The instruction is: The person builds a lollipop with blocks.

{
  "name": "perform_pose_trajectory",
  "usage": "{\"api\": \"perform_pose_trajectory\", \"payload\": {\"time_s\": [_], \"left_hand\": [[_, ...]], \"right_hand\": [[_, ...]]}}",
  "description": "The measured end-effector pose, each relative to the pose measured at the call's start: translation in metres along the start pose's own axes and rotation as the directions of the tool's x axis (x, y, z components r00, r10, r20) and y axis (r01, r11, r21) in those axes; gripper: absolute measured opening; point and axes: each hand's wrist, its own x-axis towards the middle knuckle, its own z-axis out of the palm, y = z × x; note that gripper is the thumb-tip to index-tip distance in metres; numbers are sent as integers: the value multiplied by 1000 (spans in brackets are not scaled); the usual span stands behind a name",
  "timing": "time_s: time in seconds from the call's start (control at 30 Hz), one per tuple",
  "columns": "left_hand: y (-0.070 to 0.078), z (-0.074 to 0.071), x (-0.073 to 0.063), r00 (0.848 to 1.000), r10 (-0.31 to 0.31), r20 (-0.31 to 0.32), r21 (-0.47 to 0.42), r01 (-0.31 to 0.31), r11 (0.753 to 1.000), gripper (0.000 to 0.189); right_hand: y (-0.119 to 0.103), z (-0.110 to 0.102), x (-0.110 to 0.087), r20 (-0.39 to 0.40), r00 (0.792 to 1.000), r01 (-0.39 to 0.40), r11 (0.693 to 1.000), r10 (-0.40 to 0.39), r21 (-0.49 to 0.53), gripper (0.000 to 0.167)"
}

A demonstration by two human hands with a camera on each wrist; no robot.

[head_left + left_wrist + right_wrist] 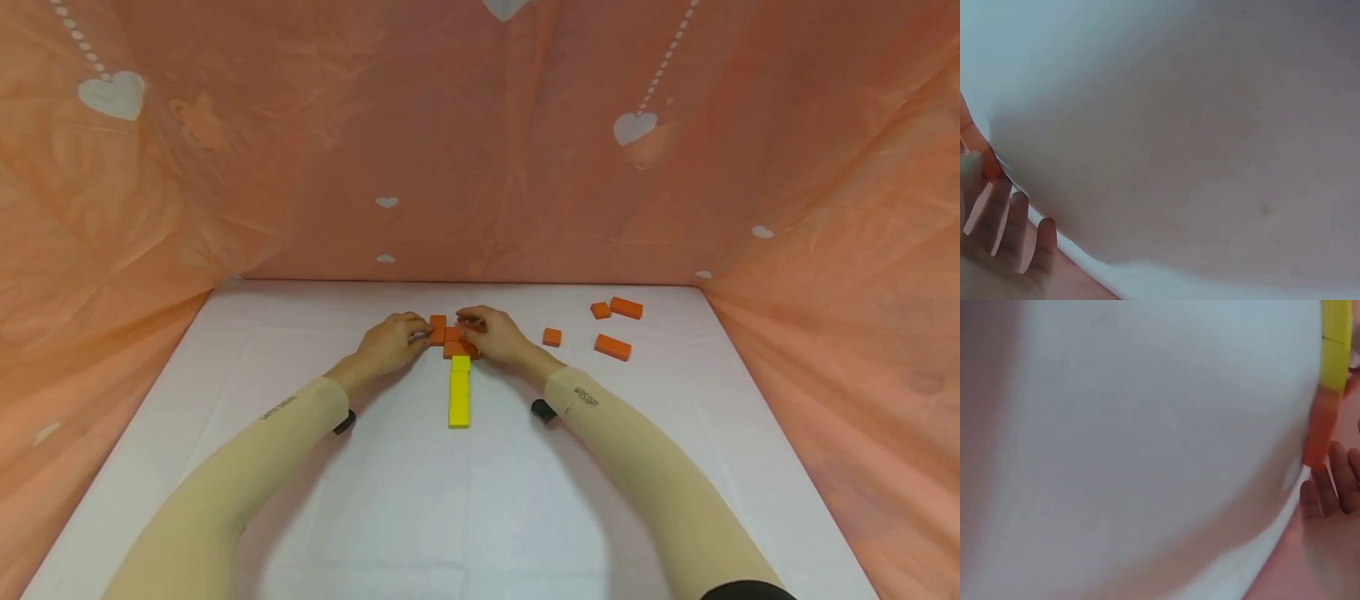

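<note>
A white table (390, 508) lay under the fingers, and a peach-pink sheet (480, 175) hung beyond them and to both sides, creased and thinly shiny, printed with pale hearts (634, 128). The table covering looked smooth and matt, with faint folds nearer the body than the fingers. The left hand (384, 343) had its thumb and forefinger drawn narrow at the outer side of an upright orange block (438, 327), touching it; whether they pinched it, I cannot tell. The right hand (498, 335) arched over the inner orange blocks (454, 351), fingers bent in the head view, its grip partly hidden, so I cannot tell whether it held one. These flat, straight-edged pieces sat together between the two sets of fingertips, and a strip of yellow blocks (459, 402) ran from them toward the body. Right of the right fingers lay a small orange block (552, 337), then farther out a loose orange group (613, 347) of two oblongs and another short piece. The table's back edge passed beyond the fingertips, and white surface stretched between the tan sleeves (281, 442), leaving room on the body side of the fingers
</note>
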Motion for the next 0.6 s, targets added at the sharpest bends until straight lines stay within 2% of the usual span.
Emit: {"api": "perform_pose_trajectory", "payload": {"time_s": [0.1, 0.33, 0.4, 0.6], "left_hand": [[1, 0, 0, 1000, -4, 8, 1, 4, 1000, 34], [-4, -1, 1, 1000, 8, 11, -26, -8, 1000, 34], [-6, -1, 1, 1000, 9, 9, -26, -9, 1000, 34], [-10, -2, 1, 1000, 15, 6, -26, -14, 1000, 34]], "right_hand": [[0, -10, -9, -33, 999, -5, 1000, 6, 28, 43], [6, -50, -28, -155, 982, 99, 993, -107, -59, 41], [11, -63, -37, -183, 977, 97, 993, -108, -67, 41], [37, -107, -71, -246, 968, 32, 997, -47, -66, 43]]}}
